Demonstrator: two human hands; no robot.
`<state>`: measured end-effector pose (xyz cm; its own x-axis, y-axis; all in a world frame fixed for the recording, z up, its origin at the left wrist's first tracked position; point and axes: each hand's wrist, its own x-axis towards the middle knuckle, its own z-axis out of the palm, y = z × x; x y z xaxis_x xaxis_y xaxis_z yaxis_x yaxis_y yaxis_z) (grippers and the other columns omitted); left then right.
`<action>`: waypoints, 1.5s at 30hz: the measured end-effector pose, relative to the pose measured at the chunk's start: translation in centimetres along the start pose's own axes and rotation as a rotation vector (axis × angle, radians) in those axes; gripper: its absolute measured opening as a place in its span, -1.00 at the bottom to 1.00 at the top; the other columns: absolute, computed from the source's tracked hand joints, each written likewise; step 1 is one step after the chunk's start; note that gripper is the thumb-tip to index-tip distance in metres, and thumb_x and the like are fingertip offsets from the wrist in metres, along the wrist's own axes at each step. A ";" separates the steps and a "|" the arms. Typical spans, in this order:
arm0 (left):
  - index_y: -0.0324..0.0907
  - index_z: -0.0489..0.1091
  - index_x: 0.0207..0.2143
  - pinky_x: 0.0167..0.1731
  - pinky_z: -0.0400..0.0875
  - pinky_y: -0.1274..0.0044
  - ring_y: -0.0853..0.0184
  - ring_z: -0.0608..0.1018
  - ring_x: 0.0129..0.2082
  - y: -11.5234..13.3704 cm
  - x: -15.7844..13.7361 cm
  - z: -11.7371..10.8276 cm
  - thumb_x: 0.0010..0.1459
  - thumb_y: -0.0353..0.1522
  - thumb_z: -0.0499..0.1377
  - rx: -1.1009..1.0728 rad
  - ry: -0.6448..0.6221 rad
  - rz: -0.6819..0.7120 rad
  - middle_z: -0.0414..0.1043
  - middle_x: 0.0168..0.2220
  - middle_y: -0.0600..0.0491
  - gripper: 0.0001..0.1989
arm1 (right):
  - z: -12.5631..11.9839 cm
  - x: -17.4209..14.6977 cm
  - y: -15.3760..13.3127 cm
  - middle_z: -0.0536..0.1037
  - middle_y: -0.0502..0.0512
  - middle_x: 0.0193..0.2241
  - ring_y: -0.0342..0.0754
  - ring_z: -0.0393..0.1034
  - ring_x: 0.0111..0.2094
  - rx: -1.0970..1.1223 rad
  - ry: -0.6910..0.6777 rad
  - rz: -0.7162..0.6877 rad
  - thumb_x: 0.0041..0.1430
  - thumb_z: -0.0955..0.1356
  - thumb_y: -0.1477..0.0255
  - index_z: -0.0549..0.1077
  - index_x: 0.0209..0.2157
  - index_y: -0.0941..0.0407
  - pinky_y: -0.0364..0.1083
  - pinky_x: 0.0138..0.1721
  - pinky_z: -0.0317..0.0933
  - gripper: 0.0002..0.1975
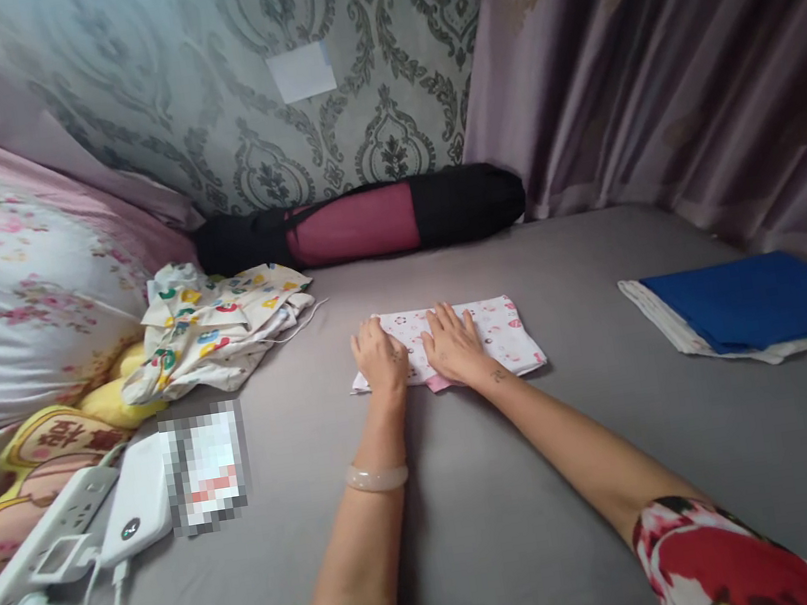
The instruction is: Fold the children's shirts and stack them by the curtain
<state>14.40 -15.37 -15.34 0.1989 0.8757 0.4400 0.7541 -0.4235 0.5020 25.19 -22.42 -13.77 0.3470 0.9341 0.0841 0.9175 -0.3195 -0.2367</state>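
Observation:
A folded white cloth (505, 330) with a small pink and red print lies on the grey bed sheet in front of me. A bit of plain pink fabric sticks out from under its near edge. My right hand (455, 345) rests flat on the middle of the cloth, fingers stretched forward. At the left end of the cloth, my left hand (381, 356) presses down with its fingers close together and partly foreshortened. Neither hand is seen to lift the cloth. A pale bangle (376, 476) circles my left wrist.
Blue folded fabric (767, 299) lies on whitish cloth at right. A crumpled patterned garment (216, 320) is at left, near a power strip (65, 525), a white power bank (140, 493) with cables and a yellow plush (46, 447). A long black-and-maroon bag (353, 224) lies along the wall.

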 end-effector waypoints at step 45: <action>-0.22 0.35 -0.29 -0.32 0.44 0.53 0.40 0.56 -0.42 -6.3 2.2 0.4 -0.01 -0.51 -0.02 -0.906 0.310 -0.641 0.49 -0.39 0.03 -0.77 | 2.8 3.4 -6.9 -0.02 0.29 0.35 0.10 -0.24 0.36 0.060 -0.095 -0.021 0.35 0.00 0.26 0.04 0.31 0.33 0.17 0.29 -0.37 -0.38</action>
<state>10.27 -10.66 -17.81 -0.3152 0.9490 0.0115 -0.0901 -0.0420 0.9950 19.49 -16.59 -14.51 0.3052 0.9523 -0.0016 0.9102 -0.2922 -0.2936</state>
